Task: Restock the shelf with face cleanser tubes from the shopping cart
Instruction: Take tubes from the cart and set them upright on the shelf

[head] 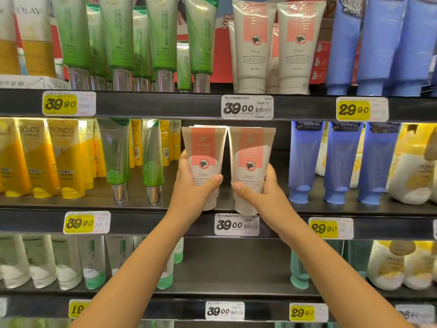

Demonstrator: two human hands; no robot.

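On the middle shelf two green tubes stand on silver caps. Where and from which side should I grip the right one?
Grip the right green tube around its lower body, just above the silver cap, coming from the front. It stands upright with open space on both sides there; yellow tubes stand close behind it.

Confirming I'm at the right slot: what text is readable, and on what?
"39 00": white price tag under the held pink-label tubes.
"39 90": yellow tag to its left.
"29 90": upper-right yellow tag.
"POND'S": yellow tubes.
"OLAY": top-left box.
Tube print: too blurred.
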